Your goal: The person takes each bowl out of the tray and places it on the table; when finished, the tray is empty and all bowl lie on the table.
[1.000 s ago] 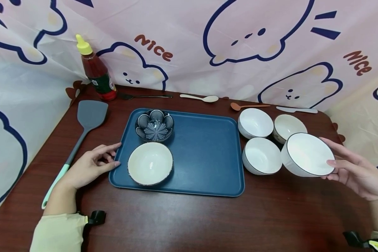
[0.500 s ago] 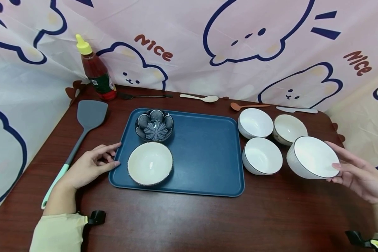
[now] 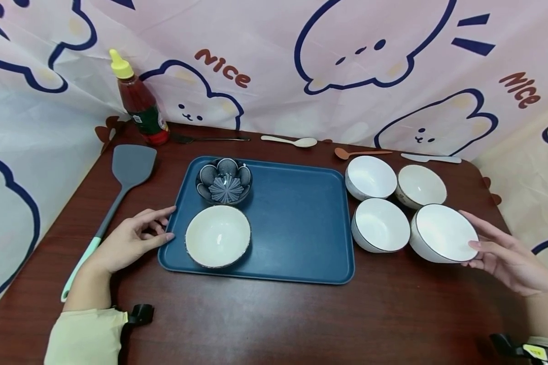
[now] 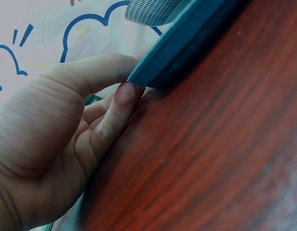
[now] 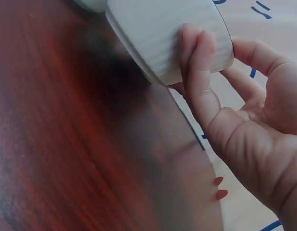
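Here the right hand (image 3: 507,256) grips a white bowl (image 3: 446,233) just beside 3 other bowls (image 3: 381,225), its underside hidden from above, contact with the table (image 3: 265,324) unclear. The left hand (image 3: 132,236), fingers relaxed, touches a blue tray's (image 3: 301,228) left rim.

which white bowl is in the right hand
The round white dark-rimmed bowl, front-right of the four beside the blue rectangular tray; the right hand grips only this one.
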Demonstrator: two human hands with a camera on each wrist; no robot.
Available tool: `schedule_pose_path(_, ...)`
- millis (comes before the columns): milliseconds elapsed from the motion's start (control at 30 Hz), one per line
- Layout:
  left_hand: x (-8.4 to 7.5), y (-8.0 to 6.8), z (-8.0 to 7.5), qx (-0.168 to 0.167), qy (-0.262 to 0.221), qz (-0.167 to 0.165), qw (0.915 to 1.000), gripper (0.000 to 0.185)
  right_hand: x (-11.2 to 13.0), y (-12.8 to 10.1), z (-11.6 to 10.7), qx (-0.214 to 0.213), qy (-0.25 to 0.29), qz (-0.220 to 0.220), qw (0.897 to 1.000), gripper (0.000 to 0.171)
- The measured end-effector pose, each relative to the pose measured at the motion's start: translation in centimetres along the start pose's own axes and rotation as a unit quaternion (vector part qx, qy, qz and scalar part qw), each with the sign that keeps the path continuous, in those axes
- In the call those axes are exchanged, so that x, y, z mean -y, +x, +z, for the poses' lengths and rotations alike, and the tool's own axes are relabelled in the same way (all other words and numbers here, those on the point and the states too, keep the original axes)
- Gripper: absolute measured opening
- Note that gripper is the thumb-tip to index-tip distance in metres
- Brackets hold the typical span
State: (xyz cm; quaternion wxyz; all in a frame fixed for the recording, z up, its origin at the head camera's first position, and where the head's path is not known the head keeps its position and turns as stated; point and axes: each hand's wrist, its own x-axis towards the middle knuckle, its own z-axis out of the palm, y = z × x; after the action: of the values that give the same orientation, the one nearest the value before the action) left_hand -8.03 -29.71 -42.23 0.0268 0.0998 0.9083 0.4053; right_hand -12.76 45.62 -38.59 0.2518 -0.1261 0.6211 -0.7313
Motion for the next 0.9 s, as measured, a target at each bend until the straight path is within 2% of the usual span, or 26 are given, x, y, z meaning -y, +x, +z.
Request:
schedule_pose_path(300, 0.0, 0.1, -0.1, 0.001, -0.012, 0.011, 0.9999, 0.052, -1.1, 0.3, -0.3, 0.008, 0.015, -0.003, 1.0, 0.065)
schedule_pose_path(533, -0.2, 0.0, -0.3, -0.003, -0.005, 0.001, 1.0, 0.053, -1.9, 0.5, -0.6, 0.041, 0.037, -0.012, 0.998, 0.065)
schedule_pose_path(633, -0.2, 0.0, -0.3, -0.003, -0.009, 0.004, 0.9999, 0.053, -2.0, 0.3, -0.6, 0.035, 0.03, -0.015, 0.999, 0.066)
schedule_pose_path(700, -0.2, 0.0, -0.2, -0.002, -0.009, 0.004, 1.0, 0.053, -1.9, 0.0, -0.4, 0.012, 0.003, -0.018, 1.0, 0.067)
schedule_pose_path(767, -0.2, 0.0, -0.2, -0.002, -0.008, 0.004, 1.0, 0.053, -1.7, -0.2, -0.3, -0.036, -0.032, -0.013, 0.999, 0.065)
schedule_pose_path(900, -0.1, 0.0, -0.1, -0.001, -0.007, 0.005, 1.0, 0.052, -1.4, -0.8, 0.1, -0.137, -0.073, 0.0, 0.988, 0.051)
